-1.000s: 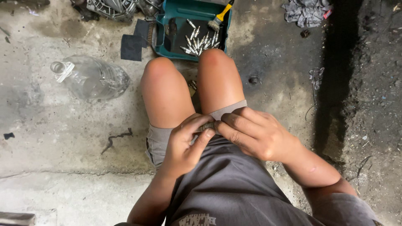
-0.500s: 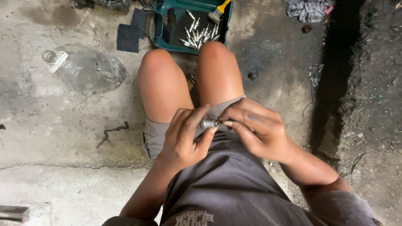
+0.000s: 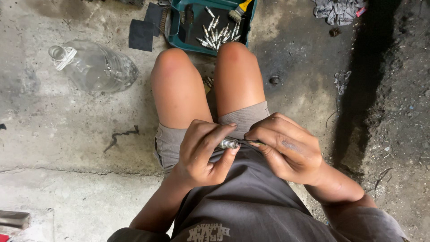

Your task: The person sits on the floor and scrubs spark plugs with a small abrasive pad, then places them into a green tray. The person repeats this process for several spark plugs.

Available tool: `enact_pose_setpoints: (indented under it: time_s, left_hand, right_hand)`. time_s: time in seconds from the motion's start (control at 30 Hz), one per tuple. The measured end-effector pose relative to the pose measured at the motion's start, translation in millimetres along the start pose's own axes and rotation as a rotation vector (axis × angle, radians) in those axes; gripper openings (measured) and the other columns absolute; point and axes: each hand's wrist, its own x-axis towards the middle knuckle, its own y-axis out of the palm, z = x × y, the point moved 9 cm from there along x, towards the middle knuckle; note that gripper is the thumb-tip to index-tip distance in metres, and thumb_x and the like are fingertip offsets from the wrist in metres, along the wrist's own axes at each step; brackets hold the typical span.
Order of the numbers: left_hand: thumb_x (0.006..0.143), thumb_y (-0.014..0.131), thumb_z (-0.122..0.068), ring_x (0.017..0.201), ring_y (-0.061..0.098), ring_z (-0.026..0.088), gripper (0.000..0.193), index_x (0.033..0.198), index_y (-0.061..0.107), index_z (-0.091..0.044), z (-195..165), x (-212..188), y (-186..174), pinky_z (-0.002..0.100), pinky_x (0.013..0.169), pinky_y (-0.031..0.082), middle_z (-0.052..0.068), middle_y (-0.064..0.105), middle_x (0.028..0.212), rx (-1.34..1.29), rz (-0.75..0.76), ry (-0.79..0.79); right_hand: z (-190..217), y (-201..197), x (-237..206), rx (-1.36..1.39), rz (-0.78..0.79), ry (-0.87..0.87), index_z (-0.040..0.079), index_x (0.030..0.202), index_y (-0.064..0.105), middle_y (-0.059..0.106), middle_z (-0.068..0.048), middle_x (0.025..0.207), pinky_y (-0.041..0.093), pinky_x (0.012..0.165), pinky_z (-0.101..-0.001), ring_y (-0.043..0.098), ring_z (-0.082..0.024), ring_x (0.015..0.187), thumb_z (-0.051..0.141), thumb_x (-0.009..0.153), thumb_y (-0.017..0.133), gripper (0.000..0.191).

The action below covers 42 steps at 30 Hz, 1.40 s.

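I sit on a concrete floor with my knees up, both hands in my lap. My left hand (image 3: 201, 152) grips a small metal threaded part (image 3: 229, 143), probably a spark plug; only its threaded end shows between the fingers. My right hand (image 3: 282, 148) pinches a thin dark tool or tip against that end, and the fingers hide most of it. Beyond my knees stands a green tray (image 3: 177, 38) holding several similar metal plugs (image 3: 215, 33) and a brush with a yellow handle (image 3: 237, 10).
A clear plastic bottle (image 3: 94, 67) lies on its side on the floor at the left. Dark sandpaper pieces (image 3: 141, 33) lie beside the tray. A grey rag (image 3: 338, 10) lies at the top right. A dark, dirty strip runs down the floor on the right.
My hands have parted a little, and the threaded metal part now shows between them. The camera has tilted slightly, so the tray and bottle sit lower in view.
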Motion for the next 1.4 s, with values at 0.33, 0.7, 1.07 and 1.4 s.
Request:
enact_pose_setpoints:
  time_s: [0.33,0.7,1.07,1.4]
  left_hand:
    - [0.093,0.076,-0.006,0.093,0.062,0.027,0.042,0.130,0.059,0.005,-7,7,-2,0.037,0.081,0.052,0.015,0.064,0.111,0.094,0.043,-0.020]
    - [0.097,0.071,0.002,0.094,0.064,0.032,0.032,0.123,0.053,0.004,-2,4,6,0.041,0.082,0.053,0.018,0.063,0.112,0.025,0.102,-0.055]
    - [0.110,0.058,-0.020,0.091,0.058,0.007,0.028,0.118,0.062,0.007,39,-31,43,0.024,0.081,0.049,0.004,0.064,0.100,-1.053,0.320,-0.747]
    - [0.113,0.056,-0.023,0.070,0.038,0.004,0.031,0.112,0.063,0.007,38,-47,65,0.021,0.061,0.032,-0.004,0.047,0.081,-1.522,0.480,-0.942]
  right_hand:
    - [1,3,3,-0.077,0.062,-0.007,-0.008,0.108,0.067,0.069,-0.017,0.099,0.056,0.075,-0.0364,0.069,-0.028,0.086,-0.014,0.081,0.070,0.028]
    - [-1,3,7,-0.184,0.173,0.002,-0.010,0.115,0.067,0.067,-0.016,0.101,0.055,0.076,-0.0398,0.064,-0.029,0.087,-0.016,0.071,0.069,0.044]
    - [19,6,10,-0.255,0.230,-0.336,-0.007,0.104,0.072,0.069,-0.015,0.093,0.058,0.075,-0.0357,0.068,-0.027,0.086,-0.001,0.077,0.080,0.028]
    - [16,11,17,-0.172,0.378,-0.215,-0.008,0.106,0.072,0.070,-0.015,0.094,0.058,0.076,-0.0381,0.067,-0.028,0.086,-0.004,0.071,0.074,0.035]
